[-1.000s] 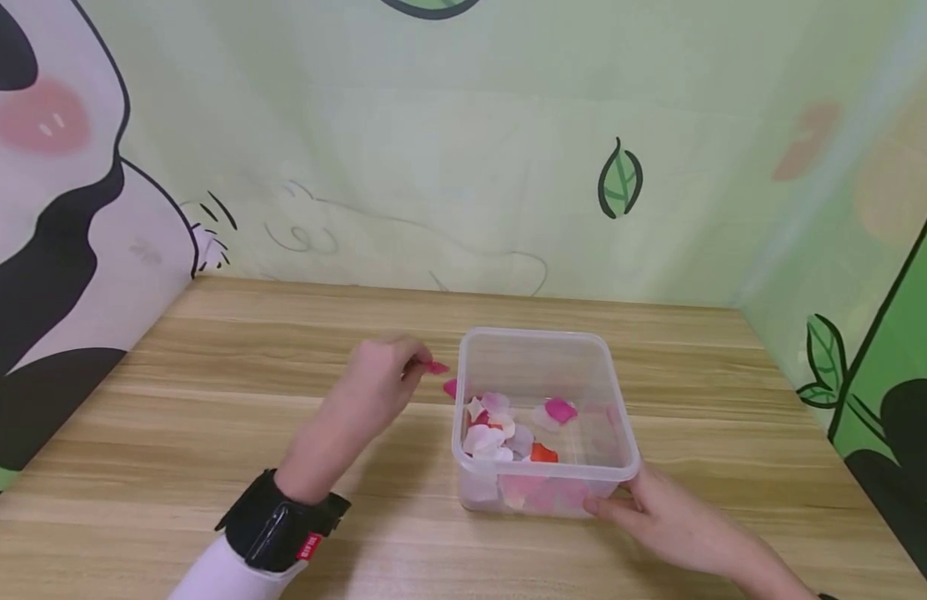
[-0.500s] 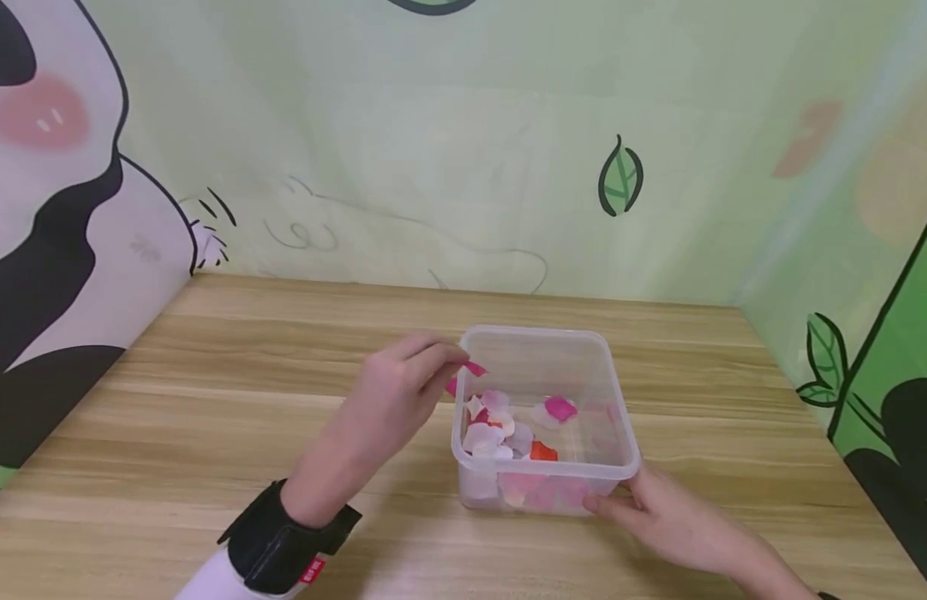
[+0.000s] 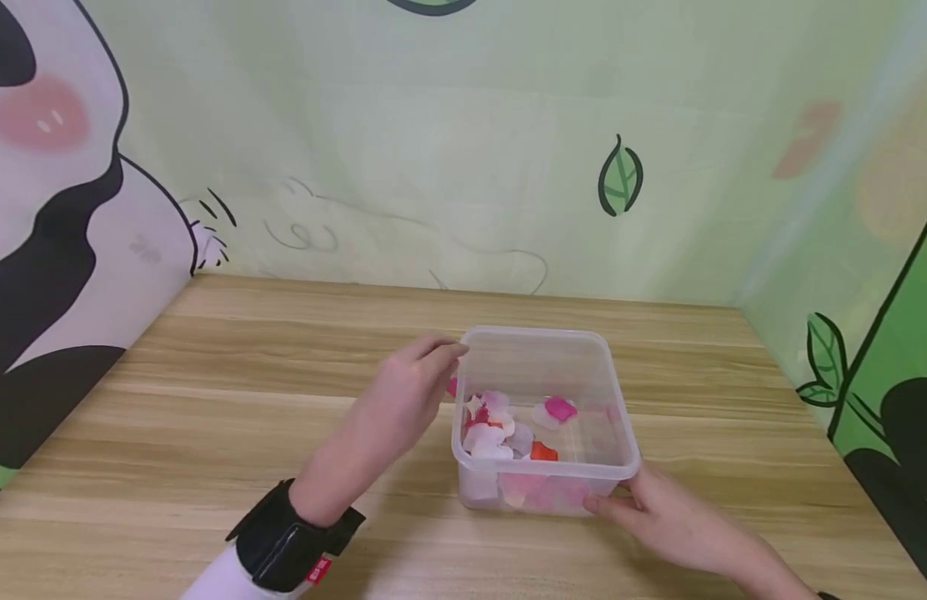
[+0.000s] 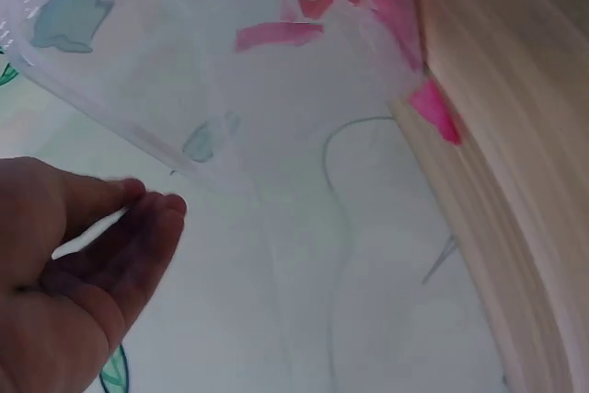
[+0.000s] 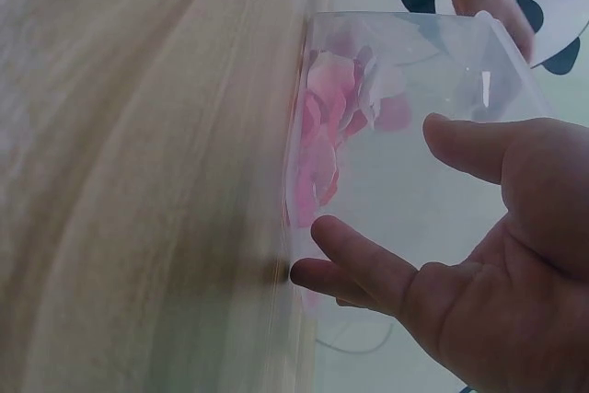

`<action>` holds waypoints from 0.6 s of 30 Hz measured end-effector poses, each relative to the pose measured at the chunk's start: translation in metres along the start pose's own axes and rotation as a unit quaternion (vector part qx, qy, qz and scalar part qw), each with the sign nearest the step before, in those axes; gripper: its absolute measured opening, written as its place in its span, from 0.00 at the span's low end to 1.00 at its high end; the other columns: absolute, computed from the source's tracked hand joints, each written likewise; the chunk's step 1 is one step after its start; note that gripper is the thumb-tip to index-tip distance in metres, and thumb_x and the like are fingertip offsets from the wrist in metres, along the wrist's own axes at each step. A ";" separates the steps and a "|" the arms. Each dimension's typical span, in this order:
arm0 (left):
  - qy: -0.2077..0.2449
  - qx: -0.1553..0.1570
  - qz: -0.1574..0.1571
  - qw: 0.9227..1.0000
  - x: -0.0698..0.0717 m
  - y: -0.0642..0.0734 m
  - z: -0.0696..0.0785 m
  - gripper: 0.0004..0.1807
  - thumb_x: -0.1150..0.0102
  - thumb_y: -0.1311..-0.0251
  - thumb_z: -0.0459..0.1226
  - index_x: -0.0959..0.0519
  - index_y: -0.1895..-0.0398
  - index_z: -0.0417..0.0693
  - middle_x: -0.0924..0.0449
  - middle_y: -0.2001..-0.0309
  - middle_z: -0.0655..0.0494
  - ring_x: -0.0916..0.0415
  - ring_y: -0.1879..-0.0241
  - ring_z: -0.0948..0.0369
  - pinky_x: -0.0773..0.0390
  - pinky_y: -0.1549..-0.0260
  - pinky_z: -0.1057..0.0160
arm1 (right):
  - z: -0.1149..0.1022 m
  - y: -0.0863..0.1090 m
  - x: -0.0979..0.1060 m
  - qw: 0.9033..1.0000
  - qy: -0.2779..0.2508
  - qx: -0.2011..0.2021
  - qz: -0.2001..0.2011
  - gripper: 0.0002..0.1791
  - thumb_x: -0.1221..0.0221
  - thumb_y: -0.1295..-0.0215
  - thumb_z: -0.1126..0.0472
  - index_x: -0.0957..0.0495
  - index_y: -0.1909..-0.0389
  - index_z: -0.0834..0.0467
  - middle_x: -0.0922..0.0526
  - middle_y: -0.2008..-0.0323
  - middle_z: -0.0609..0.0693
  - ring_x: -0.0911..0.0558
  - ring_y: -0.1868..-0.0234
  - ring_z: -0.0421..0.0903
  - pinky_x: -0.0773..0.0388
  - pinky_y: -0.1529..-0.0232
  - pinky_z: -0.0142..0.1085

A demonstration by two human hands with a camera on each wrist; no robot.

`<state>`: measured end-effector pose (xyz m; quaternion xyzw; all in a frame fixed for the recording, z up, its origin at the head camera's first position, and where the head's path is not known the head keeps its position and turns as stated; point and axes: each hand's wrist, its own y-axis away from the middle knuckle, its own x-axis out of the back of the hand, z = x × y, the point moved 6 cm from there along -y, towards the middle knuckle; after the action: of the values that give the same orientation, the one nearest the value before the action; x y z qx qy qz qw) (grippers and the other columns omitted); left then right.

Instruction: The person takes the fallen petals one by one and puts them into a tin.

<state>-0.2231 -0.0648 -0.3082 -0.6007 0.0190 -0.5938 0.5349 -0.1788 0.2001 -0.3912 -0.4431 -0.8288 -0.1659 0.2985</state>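
Observation:
A clear plastic container [image 3: 612, 400] stands on the table, petals [image 3: 493, 433] in pink, white and red lying inside, mostly toward its left. My left hand [image 3: 411, 383] hovers at the rim's left side. In the left wrist view, thumb and fingertips nearly meet, with nothing visible between them. My right hand [image 3: 666, 517] holds the near right corner of the container, thumb on the front wall; the head view hides its other fingers, which the right wrist view shows against the wall. One bright pink petal [image 4: 434, 112] lies on the table outside the container's left wall.
The wood-grain table [image 3: 246, 400] extends around the container. Behind it rises a pale green printed backdrop [image 3: 433, 167], with a panda figure [image 3: 141, 208] on the left side. A black band [image 3: 291, 537] wraps the left wrist.
My left hand moved right to the container's rim and let go of a pinkish-red petal, which is now out of its fingers and in the container. The right hand stayed put.

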 end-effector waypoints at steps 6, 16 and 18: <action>-0.044 0.087 -0.065 0.993 -0.016 0.005 -0.025 0.13 0.39 0.34 0.23 0.19 0.47 0.28 0.18 0.50 0.38 0.18 0.50 0.46 0.18 0.50 0.53 | 0.001 0.000 0.002 1.000 -0.004 -0.011 0.001 0.36 0.38 0.26 0.52 0.45 0.24 0.53 0.27 0.33 0.52 0.26 0.35 0.48 0.26 0.38 0.47; -0.079 0.103 -0.275 0.953 -0.060 0.022 -0.043 0.18 0.44 0.32 0.25 0.20 0.41 0.37 0.20 0.42 0.43 0.21 0.44 0.44 0.23 0.43 0.44 | -0.001 0.001 0.002 1.000 -0.001 0.013 0.003 0.34 0.39 0.25 0.54 0.43 0.24 0.55 0.27 0.33 0.53 0.26 0.35 0.48 0.26 0.38 0.43; -0.074 0.117 -0.303 0.943 -0.066 0.027 -0.046 0.21 0.45 0.32 0.25 0.22 0.36 0.38 0.23 0.36 0.43 0.24 0.39 0.44 0.26 0.40 0.41 | -0.001 0.001 0.002 1.000 -0.001 0.015 0.002 0.34 0.40 0.24 0.54 0.43 0.25 0.55 0.27 0.33 0.53 0.26 0.35 0.49 0.27 0.38 0.41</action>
<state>-0.2597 -0.0620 -0.3849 -0.5533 -0.2736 -0.6799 0.3960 -0.1784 0.2015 -0.3894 -0.4403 -0.8308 -0.1520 0.3048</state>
